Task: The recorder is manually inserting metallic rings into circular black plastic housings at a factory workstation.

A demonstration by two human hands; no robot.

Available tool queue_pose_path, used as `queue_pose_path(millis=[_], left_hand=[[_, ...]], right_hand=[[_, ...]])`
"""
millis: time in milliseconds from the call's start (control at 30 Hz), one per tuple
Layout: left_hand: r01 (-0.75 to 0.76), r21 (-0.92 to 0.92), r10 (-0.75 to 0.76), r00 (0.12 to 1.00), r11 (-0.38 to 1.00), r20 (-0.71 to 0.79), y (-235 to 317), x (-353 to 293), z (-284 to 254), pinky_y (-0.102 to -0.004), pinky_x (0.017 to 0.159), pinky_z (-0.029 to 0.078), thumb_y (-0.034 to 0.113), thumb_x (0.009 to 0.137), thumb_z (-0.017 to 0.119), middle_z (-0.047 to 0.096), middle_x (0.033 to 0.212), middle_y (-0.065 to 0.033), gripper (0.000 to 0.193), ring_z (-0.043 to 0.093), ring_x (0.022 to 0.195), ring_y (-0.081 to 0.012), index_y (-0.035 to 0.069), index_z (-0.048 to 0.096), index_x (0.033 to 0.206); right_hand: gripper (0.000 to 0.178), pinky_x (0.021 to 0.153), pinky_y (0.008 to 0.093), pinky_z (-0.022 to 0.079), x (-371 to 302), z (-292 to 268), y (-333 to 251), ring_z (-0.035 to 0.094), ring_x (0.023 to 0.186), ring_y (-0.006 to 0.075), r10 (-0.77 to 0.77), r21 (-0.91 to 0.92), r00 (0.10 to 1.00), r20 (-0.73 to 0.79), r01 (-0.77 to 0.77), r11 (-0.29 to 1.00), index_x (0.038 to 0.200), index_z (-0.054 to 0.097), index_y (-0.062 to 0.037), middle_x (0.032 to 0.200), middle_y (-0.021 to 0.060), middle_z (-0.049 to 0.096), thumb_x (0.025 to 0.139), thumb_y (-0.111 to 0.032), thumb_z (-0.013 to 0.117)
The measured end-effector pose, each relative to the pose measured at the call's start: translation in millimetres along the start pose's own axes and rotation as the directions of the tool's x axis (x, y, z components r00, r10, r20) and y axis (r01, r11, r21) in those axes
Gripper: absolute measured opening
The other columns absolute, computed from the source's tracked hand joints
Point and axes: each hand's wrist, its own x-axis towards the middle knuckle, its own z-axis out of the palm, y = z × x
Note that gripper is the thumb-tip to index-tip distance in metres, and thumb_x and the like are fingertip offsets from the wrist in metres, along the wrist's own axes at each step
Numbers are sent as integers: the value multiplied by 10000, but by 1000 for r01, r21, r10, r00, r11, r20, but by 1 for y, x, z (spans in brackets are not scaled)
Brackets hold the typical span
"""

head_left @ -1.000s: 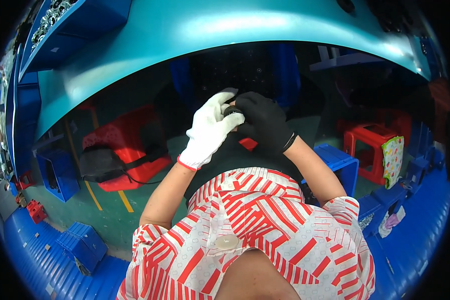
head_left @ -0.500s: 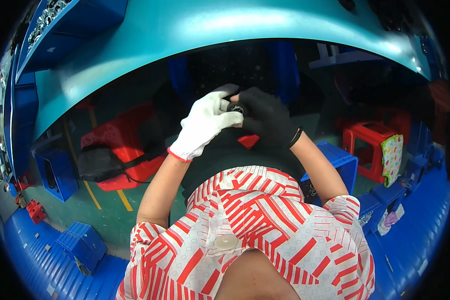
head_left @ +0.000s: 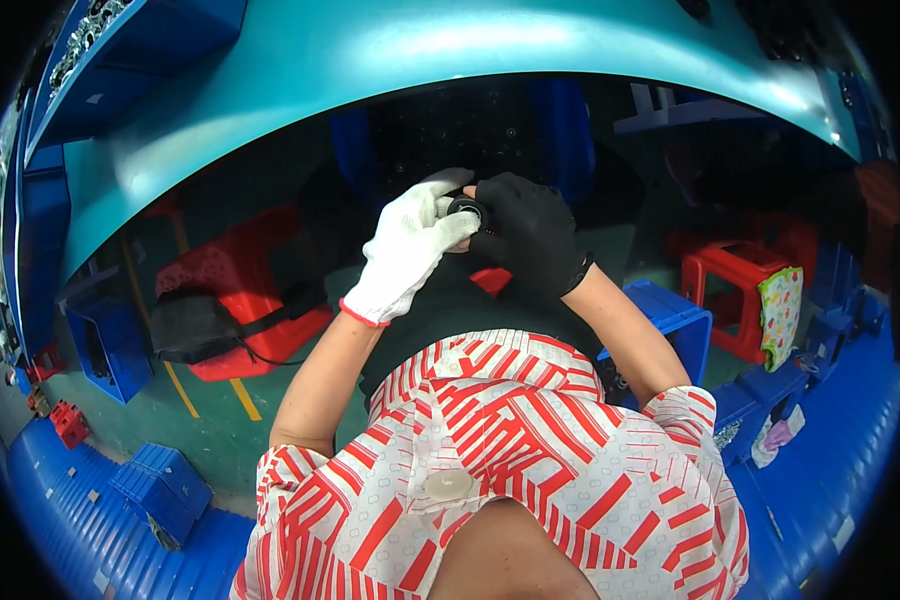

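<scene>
While clamped in white-gloved left grip (head_left: 402, 245), round black part (head_left: 457, 206) between torso (head_left: 490, 400) and tabletop (head_left: 450, 45), black-gloved right grip (head_left: 530, 235) against it, closure unclear, metal pieces (head_left: 84, 38) in upper-left blue bin (head_left: 155, 75), dark pieces (head_left: 617, 383) in blue crate (head_left: 682, 318).

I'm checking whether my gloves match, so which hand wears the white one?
Your left hand: its glove is white and red-edged at the wrist, its fingers holding a dark round part; your right hand wears black.
</scene>
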Motion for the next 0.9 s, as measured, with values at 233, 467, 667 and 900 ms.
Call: queue_pose_path(millis=[233, 467, 667, 900], left_hand=[[114, 352, -199, 956, 929, 215, -1, 14, -27, -254, 729, 514, 15, 826, 624, 618, 947, -94, 460, 619, 783, -142, -73, 488, 1257], [14, 18, -15, 1000, 1000, 14, 2, 0, 3, -225, 703, 506, 80, 831, 647, 632, 950, -112, 530, 590, 756, -98, -100, 437, 1283], [10, 103, -13, 1000, 995, 21, 4, -1, 1, -224, 700, 511, 70, 833, 639, 625, 912, -91, 494, 588, 741, -94, -85, 468, 1270], [35, 250, -75, 985, 968, 153, 1, 9, -13, -228, 671, 516, 80, 819, 659, 634, 898, -81, 465, 611, 744, -111, -67, 509, 1233]], right_hand=[[455, 709, 370, 506, -2, -1, 14, 624, 851, 280, 36, 250, 972, 232, -95, 964, 1057, 593, -97, 996, 101, 613, 679, -255, 790], [464, 781, 374, 498, 6, -7, 1, 603, 921, 303, 103, 119, 991, 86, -113, 986, 1057, 597, -82, 1030, 121, 608, 683, -282, 786], [415, 765, 368, 502, 1, 0, 1, 612, 901, 286, -28, 10, 999, 36, 28, 1000, 961, 631, -65, 1000, 113, 618, 679, -323, 793], [417, 754, 367, 507, 2, -2, 0, 619, 879, 285, 75, 116, 991, 112, -88, 989, 995, 625, -69, 1006, 106, 619, 687, -296, 792]])
